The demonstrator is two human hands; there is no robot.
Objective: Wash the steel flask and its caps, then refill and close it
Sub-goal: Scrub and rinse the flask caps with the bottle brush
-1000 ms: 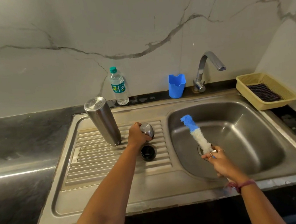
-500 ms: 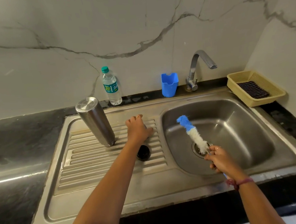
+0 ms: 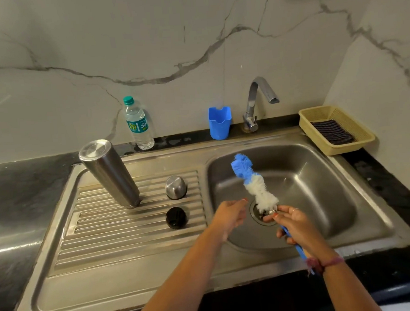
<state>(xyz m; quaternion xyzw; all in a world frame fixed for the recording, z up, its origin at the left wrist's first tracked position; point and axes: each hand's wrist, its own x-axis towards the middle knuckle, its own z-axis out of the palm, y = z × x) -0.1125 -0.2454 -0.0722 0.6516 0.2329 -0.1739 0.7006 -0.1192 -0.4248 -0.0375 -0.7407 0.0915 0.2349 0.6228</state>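
Note:
The steel flask (image 3: 109,173) stands upside down on the ribbed drainboard (image 3: 102,235), leaning a little. To its right a steel cap (image 3: 176,187) rests dome up. A black inner cap (image 3: 176,217) lies just in front of it. My right hand (image 3: 297,226) grips the blue handle of a bottle brush (image 3: 253,182) whose blue and white head points up over the sink basin (image 3: 323,190). My left hand (image 3: 230,214) hovers empty at the basin's left rim, fingers apart, close to the brush.
A clear water bottle (image 3: 137,123) with a green cap stands against the marble wall. A blue plastic holder (image 3: 220,122) and the tap (image 3: 258,100) sit behind the basin. A yellow basket (image 3: 335,131) with a dark cloth is at the right.
My left hand has let go of the steel cap on the drainboard and moved right to the basin, near the brush. The right hand still holds the brush.

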